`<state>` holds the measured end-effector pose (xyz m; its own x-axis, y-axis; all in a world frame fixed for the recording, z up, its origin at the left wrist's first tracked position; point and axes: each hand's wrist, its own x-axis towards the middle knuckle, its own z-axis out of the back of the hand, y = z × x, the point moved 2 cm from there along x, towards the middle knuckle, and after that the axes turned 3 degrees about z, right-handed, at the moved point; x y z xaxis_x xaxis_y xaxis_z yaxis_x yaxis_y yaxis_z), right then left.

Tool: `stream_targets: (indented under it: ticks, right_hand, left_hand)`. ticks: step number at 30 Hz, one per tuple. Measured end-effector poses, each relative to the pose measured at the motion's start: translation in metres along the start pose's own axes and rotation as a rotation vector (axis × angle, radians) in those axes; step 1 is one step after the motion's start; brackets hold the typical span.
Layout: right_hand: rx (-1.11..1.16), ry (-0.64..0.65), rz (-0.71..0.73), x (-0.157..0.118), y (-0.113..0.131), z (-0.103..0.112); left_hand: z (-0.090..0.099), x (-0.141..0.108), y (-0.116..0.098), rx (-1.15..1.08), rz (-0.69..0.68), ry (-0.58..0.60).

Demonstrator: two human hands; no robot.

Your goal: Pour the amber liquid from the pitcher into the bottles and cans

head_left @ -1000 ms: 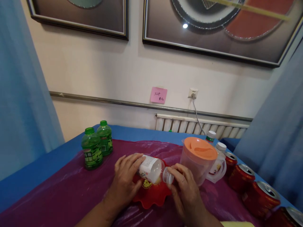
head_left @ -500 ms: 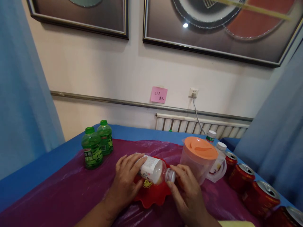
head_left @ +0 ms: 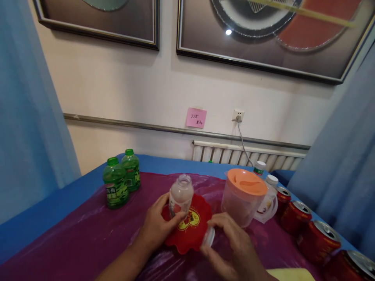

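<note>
My left hand (head_left: 161, 222) is wrapped round a clear bottle (head_left: 181, 193), which stands nearly upright with its mouth uncovered, over the left part of a red scalloped plate (head_left: 202, 212). Between the thumb and fingers of my right hand (head_left: 231, 244) is a whitish cap (head_left: 208, 237), slightly blurred, at the plate's right edge. Just beyond my right hand is a clear pitcher (head_left: 238, 207) with an orange lid (head_left: 247, 181). Yellow print shows on the plate's middle.
Two green bottles (head_left: 115, 187) stand at the left on purple sheeting (head_left: 88, 230). Several red cans (head_left: 318, 240) line the right side, near a white-capped clear bottle (head_left: 272, 180) and another behind. A yellow cloth (head_left: 290, 274) lies at the front right.
The bottle has gone from lying tilted sideways to nearly upright. Its cap has come off and is in my right hand, which has moved slightly down, apart from the bottle.
</note>
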<state>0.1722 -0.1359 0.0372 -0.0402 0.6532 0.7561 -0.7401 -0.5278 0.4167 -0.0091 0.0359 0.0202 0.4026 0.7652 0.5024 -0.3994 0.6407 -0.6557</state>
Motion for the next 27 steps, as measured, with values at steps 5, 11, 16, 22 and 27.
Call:
stream_targets:
  ticks: [5,11,16,22,27]
  right_hand:
    - [-0.029,0.255,-0.015,-0.056,-0.025,-0.04]
    - [-0.375,0.28,0.145,-0.123,-0.074,-0.094]
    - [-0.353,0.143,0.038,-0.12,-0.064,-0.058]
    - [-0.291,-0.494,-0.342,-0.089,-0.065,0.053]
    - [-0.034,-0.707,-0.693,-0.056,-0.097,0.089]
  left_hand:
    - [0.0,0.003,-0.003,-0.181,0.205,0.061]
    - [-0.007,0.003,0.004,-0.134,0.121,0.105]
    - [-0.013,0.006,0.011,-0.086,0.041,0.078]
    - [-0.016,0.008,0.018,-0.042,0.047,0.066]
    - [-0.015,0.005,0.019,0.043,0.087,0.068]
